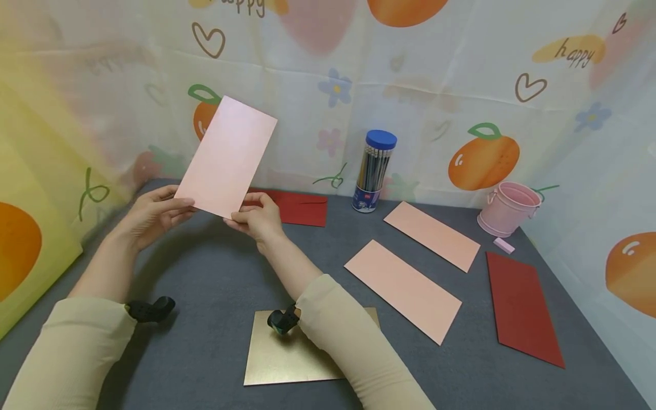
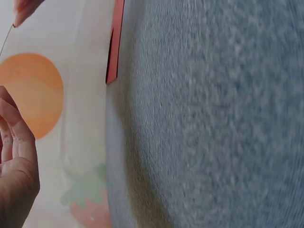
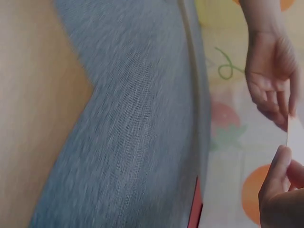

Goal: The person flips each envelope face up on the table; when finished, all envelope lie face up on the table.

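A plain pale pink card (image 1: 225, 159) is held up and tilted above the table's far left part, its lower edge between both hands. My left hand (image 1: 158, 213) pinches its lower left corner between thumb and fingers. At the lower right corner, my right hand (image 1: 258, 218) pinches it likewise. The right wrist view catches the card (image 3: 295, 137) nearly edge-on, with the left hand (image 3: 273, 71) above and the right hand (image 3: 280, 192) below. Behind the right hand lies a red envelope (image 1: 302, 208), partly covered.
A gold sheet (image 1: 287, 359) lies under the right forearm. To the right are two pink cards (image 1: 405, 290) (image 1: 433, 234) and a dark red one (image 1: 523, 307). A blue-lidded pencil tub (image 1: 375, 171), a pink bucket (image 1: 509, 209) and a small pink block (image 1: 504, 245) stand near the back curtain.
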A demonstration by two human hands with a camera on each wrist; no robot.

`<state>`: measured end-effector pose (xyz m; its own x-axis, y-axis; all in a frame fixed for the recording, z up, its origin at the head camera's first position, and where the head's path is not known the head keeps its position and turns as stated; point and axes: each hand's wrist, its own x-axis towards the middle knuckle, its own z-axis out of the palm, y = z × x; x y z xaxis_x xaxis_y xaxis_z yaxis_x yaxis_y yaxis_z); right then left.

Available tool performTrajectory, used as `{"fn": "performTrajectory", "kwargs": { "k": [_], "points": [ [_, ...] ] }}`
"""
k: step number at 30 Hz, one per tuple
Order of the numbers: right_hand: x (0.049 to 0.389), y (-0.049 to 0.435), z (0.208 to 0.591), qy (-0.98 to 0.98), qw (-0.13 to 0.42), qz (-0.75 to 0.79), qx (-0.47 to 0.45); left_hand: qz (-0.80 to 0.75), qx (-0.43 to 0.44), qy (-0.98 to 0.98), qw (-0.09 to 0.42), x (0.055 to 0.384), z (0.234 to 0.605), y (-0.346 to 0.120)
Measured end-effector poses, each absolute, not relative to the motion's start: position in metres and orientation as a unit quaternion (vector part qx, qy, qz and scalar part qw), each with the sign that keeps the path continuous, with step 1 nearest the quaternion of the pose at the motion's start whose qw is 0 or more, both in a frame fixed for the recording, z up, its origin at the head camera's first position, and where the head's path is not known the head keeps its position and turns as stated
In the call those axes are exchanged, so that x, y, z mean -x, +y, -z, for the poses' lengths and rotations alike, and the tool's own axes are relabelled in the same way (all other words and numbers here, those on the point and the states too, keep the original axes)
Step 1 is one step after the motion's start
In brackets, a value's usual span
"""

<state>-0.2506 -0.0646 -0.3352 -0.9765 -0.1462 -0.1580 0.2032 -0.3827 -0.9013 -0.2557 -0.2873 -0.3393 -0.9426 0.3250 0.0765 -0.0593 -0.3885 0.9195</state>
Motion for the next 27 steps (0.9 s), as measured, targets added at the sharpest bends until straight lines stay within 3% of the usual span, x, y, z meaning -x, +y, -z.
{"fn": "performTrajectory", "kwargs": {
  "k": [6, 19, 27],
  "points": [
    [0.255, -0.045, 0.334, 0.565, 0.131, 0.815, -0.001, -0.829, -0.121, 0.539, 0.084, 0.253, 0.332, -0.268],
    [0.276, 0.027, 0.309, 0.542, 0.143, 0.828, -0.02, -0.723, -0.069, 0.677, -0.118, 0.252, 0.316, -0.225],
    [0.285, 0.07, 0.3, 0.47, 0.145, 0.869, -0.045, -0.622, -0.084, 0.76, -0.167, 0.25, 0.32, -0.219]
  ]
}}
